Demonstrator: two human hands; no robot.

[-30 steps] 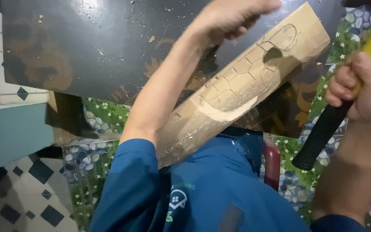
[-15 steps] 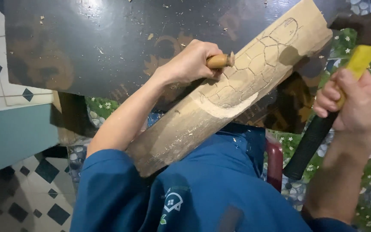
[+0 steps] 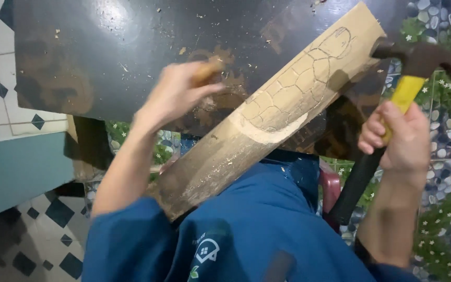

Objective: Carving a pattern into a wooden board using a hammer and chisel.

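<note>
Dark and glossy, the tabletop (image 3: 131,57) fills the upper part of the view, flecked with pale chips, with patterned floor tiles (image 3: 6,104) off to its side and a pebble-and-flower mat (image 3: 444,156) beyond the far edge. Against the table's near edge leans the plank (image 3: 267,125), running from the person's lap up onto the dark surface; a turtle outline is drawn on its upper half, and a curved cut already shows pale just below the shell.

Beside the plank, over the table, the left hand (image 3: 176,96) is blurred, fingers curled around a wooden handle (image 3: 207,70), likely a chisel; its blade is hidden, so I cannot tell whether it touches the wood. On the plank's other side the right hand (image 3: 400,141) is clenched on the yellow-and-black handle of a hammer (image 3: 418,60), whose head hangs close by the plank's top corner.

To my eye this is the carving step, between blows. Next the blade wants seating on the drawn line, held steady, before the hammer meets the handle squarely; a skewed strike could gouge past the outline
</note>
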